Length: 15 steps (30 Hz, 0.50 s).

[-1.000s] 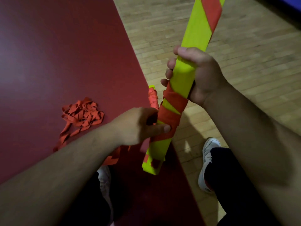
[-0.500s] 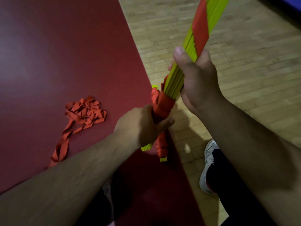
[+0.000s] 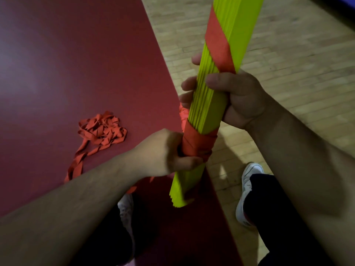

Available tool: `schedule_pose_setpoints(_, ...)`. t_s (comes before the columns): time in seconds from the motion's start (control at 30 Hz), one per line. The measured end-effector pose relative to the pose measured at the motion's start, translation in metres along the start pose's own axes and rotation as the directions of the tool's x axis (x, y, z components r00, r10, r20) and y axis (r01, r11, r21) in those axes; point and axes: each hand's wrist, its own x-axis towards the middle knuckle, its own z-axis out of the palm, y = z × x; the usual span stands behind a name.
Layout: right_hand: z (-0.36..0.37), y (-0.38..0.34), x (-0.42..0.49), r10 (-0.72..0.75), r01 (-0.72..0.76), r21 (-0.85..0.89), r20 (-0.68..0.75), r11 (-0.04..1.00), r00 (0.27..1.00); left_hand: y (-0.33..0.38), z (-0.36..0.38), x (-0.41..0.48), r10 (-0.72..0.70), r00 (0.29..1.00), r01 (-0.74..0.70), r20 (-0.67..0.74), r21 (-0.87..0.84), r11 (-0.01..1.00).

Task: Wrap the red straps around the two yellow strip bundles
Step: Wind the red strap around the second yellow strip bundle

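The yellow strip bundle (image 3: 207,104), tilted over the tabletop (image 3: 76,64) edge, has turned in your right hand's (image 3: 236,98) curled grip — another red strap (image 3: 196,143) lap is laid. Your left hand (image 3: 165,150) clamps that band; keep wrapping.

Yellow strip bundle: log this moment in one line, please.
left hand: grips bundle at red strap wrap | right hand: holds yellow strip bundle above wrap | loose red strap pile: on red table

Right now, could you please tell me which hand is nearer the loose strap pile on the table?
Left. The left hand grips the bundle at its red wrap, close beside the pile; the right hand holds the bundle higher, farther away, past the table edge.
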Motion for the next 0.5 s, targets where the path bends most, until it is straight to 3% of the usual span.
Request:
schedule_pose_setpoints(0.1,0.003,-0.003,0.005,-0.058,0.059,-0.002,-0.204,0.998,0.977,-0.006,0.001,0.005,-0.129,0.991,0.129,-0.036,0.017,0.991)
schedule_pose_setpoints(0.23,-0.005,-0.006,0.011,-0.172,0.136,-0.11,-0.467,0.985,0.868,-0.01,-0.003,0.008,-0.296,0.953,0.301,-0.058,0.114,0.947)
schedule_pose_setpoints(0.5,-0.002,-0.004,0.014,-0.287,0.196,-0.212,-0.63,0.957,0.721,-0.011,-0.003,0.009,-0.247,0.962,0.263,-0.113,0.154,0.952)
